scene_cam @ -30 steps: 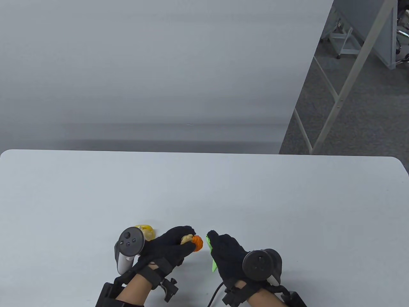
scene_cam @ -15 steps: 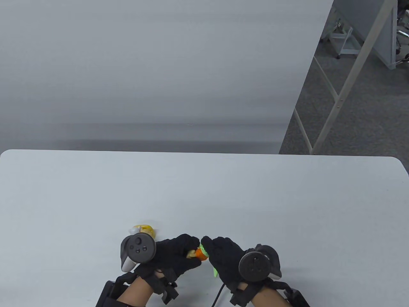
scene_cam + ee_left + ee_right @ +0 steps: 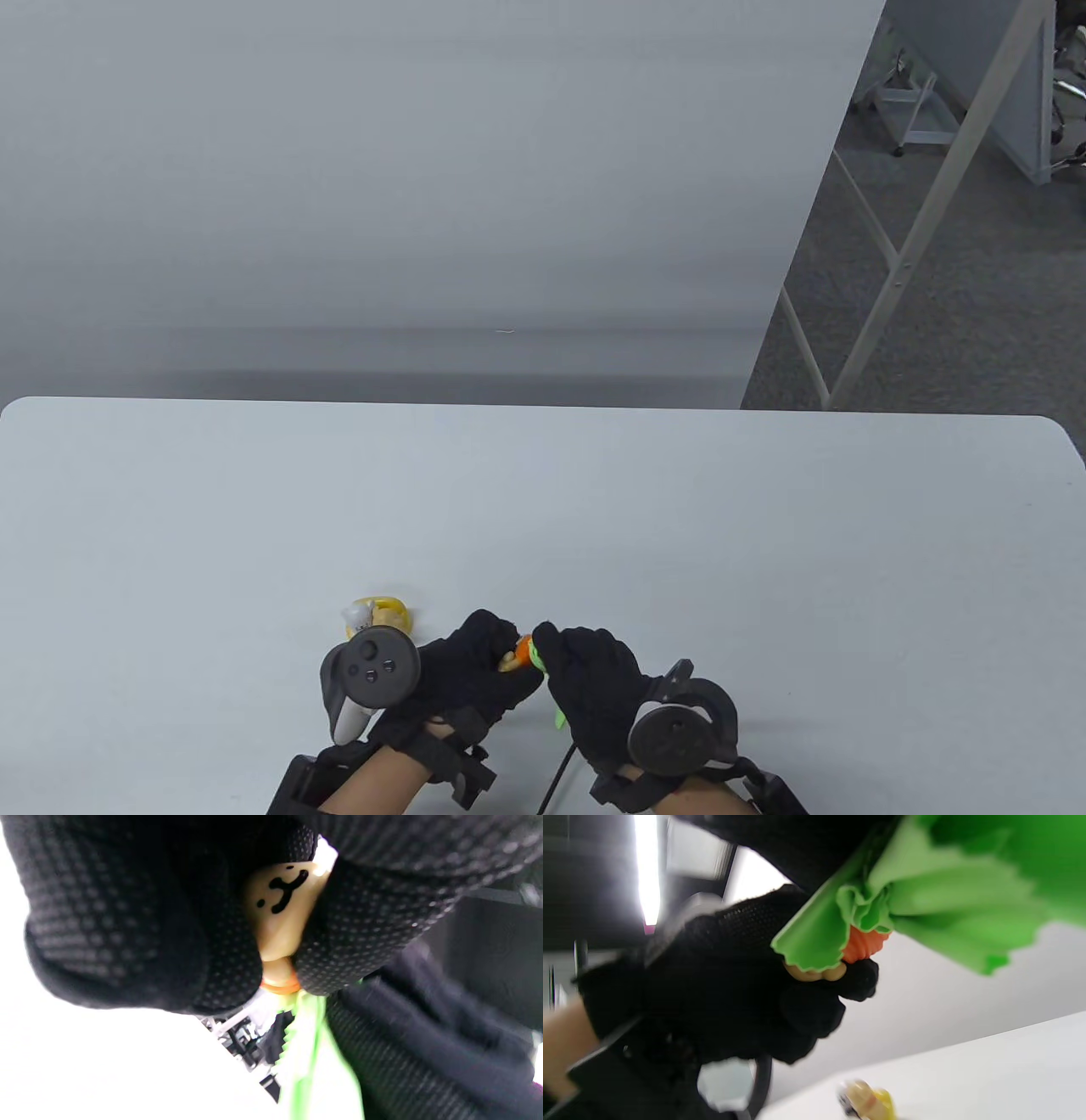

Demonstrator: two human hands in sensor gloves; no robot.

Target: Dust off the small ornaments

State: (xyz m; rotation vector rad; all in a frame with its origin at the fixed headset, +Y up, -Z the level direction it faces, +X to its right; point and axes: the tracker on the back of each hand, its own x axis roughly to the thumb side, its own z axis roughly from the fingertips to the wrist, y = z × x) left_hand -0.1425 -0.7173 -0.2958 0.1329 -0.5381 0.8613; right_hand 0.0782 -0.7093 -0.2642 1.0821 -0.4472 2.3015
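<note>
My left hand point(image 3: 475, 671) grips a small tan and orange figurine point(image 3: 519, 654) above the table near the front edge. The left wrist view shows its tan face with black marks point(image 3: 282, 906) between my fingers. My right hand point(image 3: 585, 679) holds a green cloth point(image 3: 560, 720) and presses it against the figurine's orange end point(image 3: 863, 944). The cloth point(image 3: 925, 895) folds over that end in the right wrist view. A second ornament, yellow and cream point(image 3: 377, 613), stands on the table behind my left hand and also shows in the right wrist view point(image 3: 867, 1103).
The white table point(image 3: 594, 509) stretches away from my hands. A grey wall panel point(image 3: 407, 187) stands behind the far edge. Metal frame legs point(image 3: 916, 221) and carpet lie beyond the table at the right.
My hands closed together from apart. The cloth now touches the figurine's orange end, and the left hand has turned the figurine so less of it shows.
</note>
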